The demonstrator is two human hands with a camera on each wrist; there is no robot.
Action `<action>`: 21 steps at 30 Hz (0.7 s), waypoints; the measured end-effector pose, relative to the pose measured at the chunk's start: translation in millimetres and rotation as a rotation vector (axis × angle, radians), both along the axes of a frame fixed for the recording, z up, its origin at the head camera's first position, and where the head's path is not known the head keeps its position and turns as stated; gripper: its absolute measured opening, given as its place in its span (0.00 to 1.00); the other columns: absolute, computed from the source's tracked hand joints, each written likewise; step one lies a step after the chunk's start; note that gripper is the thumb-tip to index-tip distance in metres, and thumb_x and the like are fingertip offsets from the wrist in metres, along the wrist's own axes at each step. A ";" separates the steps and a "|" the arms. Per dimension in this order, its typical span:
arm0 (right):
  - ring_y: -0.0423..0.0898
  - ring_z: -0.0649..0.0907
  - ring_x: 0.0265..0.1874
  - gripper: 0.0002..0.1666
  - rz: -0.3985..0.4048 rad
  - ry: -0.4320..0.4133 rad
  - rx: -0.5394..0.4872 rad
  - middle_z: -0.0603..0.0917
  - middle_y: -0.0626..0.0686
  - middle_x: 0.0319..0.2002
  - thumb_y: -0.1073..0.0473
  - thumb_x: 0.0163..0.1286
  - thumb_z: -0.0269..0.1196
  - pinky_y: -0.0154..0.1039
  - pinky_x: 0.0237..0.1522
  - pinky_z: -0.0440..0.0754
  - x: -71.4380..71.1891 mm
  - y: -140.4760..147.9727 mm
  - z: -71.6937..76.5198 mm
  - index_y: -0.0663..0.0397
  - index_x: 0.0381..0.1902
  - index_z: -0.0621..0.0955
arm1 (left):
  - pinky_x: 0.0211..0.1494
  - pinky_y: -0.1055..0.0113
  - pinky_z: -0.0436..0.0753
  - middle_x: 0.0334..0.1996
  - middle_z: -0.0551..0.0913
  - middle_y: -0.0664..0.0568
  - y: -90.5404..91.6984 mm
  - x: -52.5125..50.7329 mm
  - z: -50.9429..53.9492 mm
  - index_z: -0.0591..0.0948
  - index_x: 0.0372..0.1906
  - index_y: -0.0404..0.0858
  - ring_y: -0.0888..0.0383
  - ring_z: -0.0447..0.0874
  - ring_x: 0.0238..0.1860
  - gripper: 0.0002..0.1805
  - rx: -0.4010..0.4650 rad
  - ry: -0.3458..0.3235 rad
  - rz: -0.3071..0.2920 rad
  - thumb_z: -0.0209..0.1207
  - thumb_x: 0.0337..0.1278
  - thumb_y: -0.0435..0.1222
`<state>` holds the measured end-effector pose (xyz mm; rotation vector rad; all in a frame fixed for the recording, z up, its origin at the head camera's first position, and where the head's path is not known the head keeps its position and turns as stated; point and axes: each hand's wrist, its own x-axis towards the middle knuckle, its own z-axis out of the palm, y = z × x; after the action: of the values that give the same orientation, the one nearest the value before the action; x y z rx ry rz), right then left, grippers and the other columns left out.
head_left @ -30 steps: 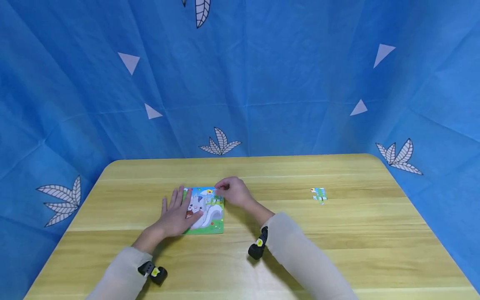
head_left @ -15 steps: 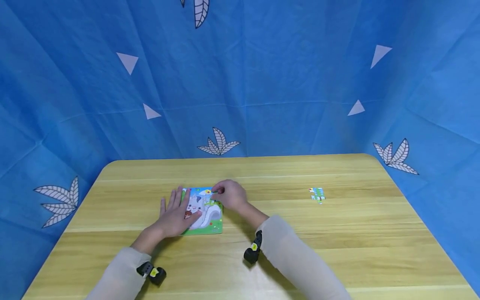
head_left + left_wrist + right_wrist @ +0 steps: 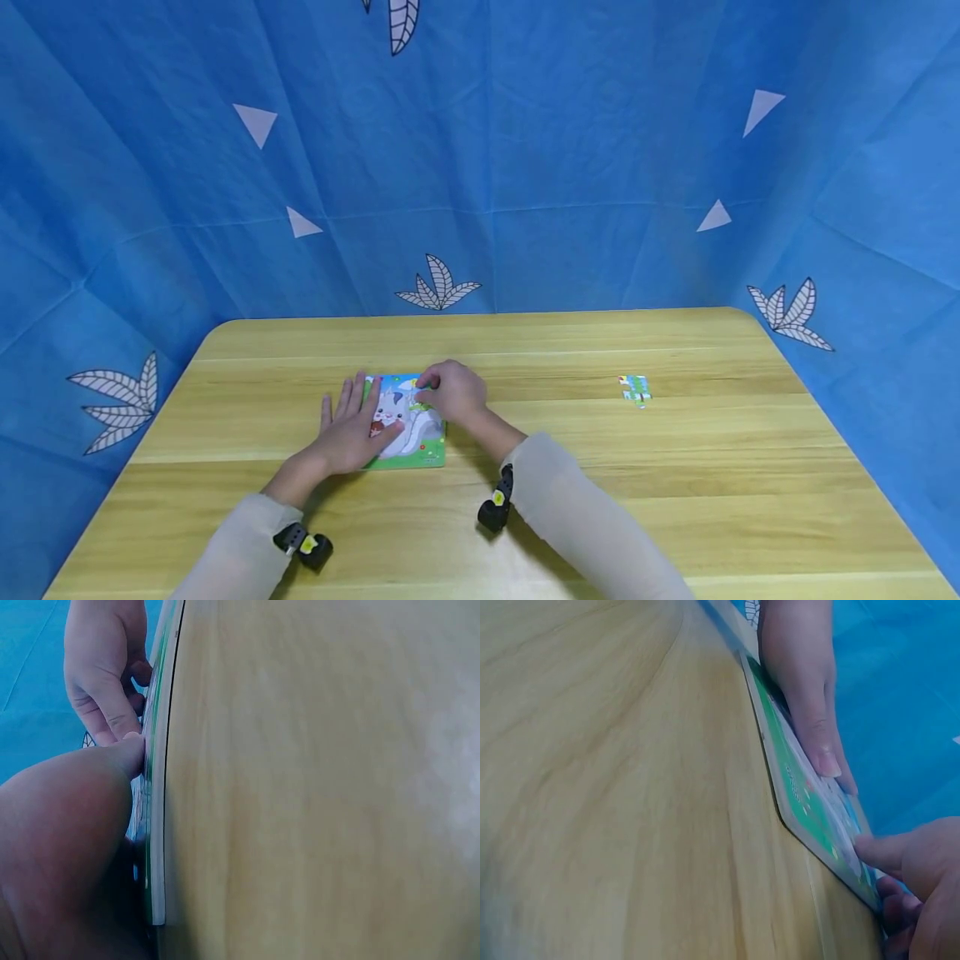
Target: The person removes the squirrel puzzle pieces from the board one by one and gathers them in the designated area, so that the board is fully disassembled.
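Observation:
A square picture puzzle (image 3: 431, 457) with a white squirrel lies flat on the table. My left hand (image 3: 347, 437) rests across its left side, fingers spread, thumb over the picture. At the puzzle's upper right, my right hand (image 3: 456, 393) has its thumb and curled fingers at the surface. The right wrist view shows the right thumb (image 3: 889, 851) touching the picture near the edge of the puzzle (image 3: 799, 806), the other fingers curled beside it. Whether these fingertips pinch a piece is hidden. In the left wrist view the puzzle (image 3: 157, 847) appears edge-on.
A small group of joined puzzle pieces (image 3: 637, 390) lies to the right on the wooden table (image 3: 720, 483). Behind the table hangs a blue cloth (image 3: 555, 158) with leaf and triangle prints. Both wrists wear black straps with small cameras.
My right hand has shifted a little left, from the puzzle's upper right corner farther over the picture. The left hand has stayed in place on the puzzle.

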<state>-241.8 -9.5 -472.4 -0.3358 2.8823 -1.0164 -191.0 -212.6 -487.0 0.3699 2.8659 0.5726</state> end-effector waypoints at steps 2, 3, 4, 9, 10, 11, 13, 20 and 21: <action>0.36 0.75 0.27 0.05 -0.014 -0.014 0.007 0.79 0.38 0.27 0.50 0.61 0.76 0.33 0.29 0.68 0.4 -2.3 1.6 0.39 0.35 0.89 | 0.72 0.32 0.23 0.80 0.31 0.31 -0.4 0.6 0.6 0.43 0.81 0.30 0.33 0.24 0.79 0.53 0.010 0.000 -0.002 0.45 0.72 0.65; 0.36 0.75 0.26 0.05 -0.020 -0.018 0.015 0.79 0.38 0.26 0.50 0.61 0.76 0.33 0.28 0.68 0.4 -3.4 2.4 0.39 0.34 0.89 | 0.72 0.32 0.23 0.80 0.31 0.31 -0.6 0.9 1.0 0.43 0.81 0.30 0.33 0.24 0.79 0.54 0.013 -0.002 -0.004 0.45 0.72 0.65; 0.36 0.75 0.25 0.05 -0.024 -0.024 0.023 0.79 0.38 0.25 0.50 0.61 0.76 0.33 0.28 0.68 0.2 -4.5 3.2 0.39 0.33 0.88 | 0.72 0.32 0.23 0.80 0.31 0.31 -0.8 1.4 1.8 0.43 0.81 0.30 0.34 0.24 0.79 0.54 0.013 -0.003 -0.004 0.44 0.71 0.66; 0.36 0.76 0.24 0.06 -0.026 -0.055 0.062 0.79 0.38 0.23 0.51 0.62 0.75 0.34 0.29 0.68 -1.5 -8.5 6.7 0.39 0.32 0.87 | 0.72 0.31 0.23 0.80 0.31 0.31 -0.3 2.8 4.8 0.43 0.81 0.30 0.33 0.24 0.79 0.53 0.014 -0.007 -0.005 0.45 0.72 0.64; 0.36 0.76 0.24 0.05 -0.024 -0.062 0.066 0.79 0.38 0.24 0.51 0.63 0.75 0.34 0.30 0.68 -2.1 -8.9 7.1 0.40 0.32 0.87 | 0.72 0.31 0.24 0.80 0.31 0.31 -0.1 2.9 5.1 0.43 0.81 0.30 0.33 0.24 0.79 0.52 0.011 -0.007 -0.004 0.45 0.73 0.64; 0.37 0.76 0.25 0.05 -0.022 -0.067 0.071 0.79 0.38 0.24 0.51 0.63 0.74 0.35 0.30 0.68 -2.4 -9.1 7.4 0.40 0.32 0.86 | 0.72 0.31 0.24 0.80 0.31 0.31 0.0 2.9 5.2 0.43 0.81 0.29 0.33 0.24 0.79 0.52 0.012 -0.006 -0.005 0.45 0.73 0.63; 0.37 0.76 0.25 0.05 -0.018 -0.070 0.078 0.79 0.38 0.24 0.51 0.64 0.74 0.35 0.31 0.69 -3.3 -9.1 7.5 0.40 0.33 0.86 | 0.72 0.31 0.24 0.80 0.31 0.31 0.1 2.9 5.3 0.43 0.81 0.29 0.32 0.24 0.79 0.52 0.013 -0.003 -0.007 0.45 0.73 0.63; 0.36 0.75 0.24 0.05 0.001 -0.047 0.067 0.79 0.39 0.24 0.52 0.63 0.74 0.34 0.30 0.69 -6.0 -6.9 5.3 0.40 0.32 0.86 | 0.72 0.31 0.23 0.80 0.31 0.31 0.8 2.3 6.4 0.43 0.81 0.30 0.33 0.24 0.79 0.53 0.010 -0.004 -0.007 0.45 0.73 0.64; 0.36 0.75 0.24 0.05 0.003 -0.042 0.063 0.78 0.38 0.23 0.52 0.63 0.74 0.34 0.29 0.69 -6.3 -6.2 4.9 0.41 0.33 0.86 | 0.72 0.31 0.24 0.80 0.31 0.31 1.1 1.9 5.7 0.43 0.81 0.29 0.33 0.24 0.79 0.52 0.010 -0.003 -0.007 0.45 0.73 0.63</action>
<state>-248.1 -15.7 -467.5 -0.3113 2.8674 -0.9185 -189.1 -211.5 -481.3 0.3806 2.8583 0.5852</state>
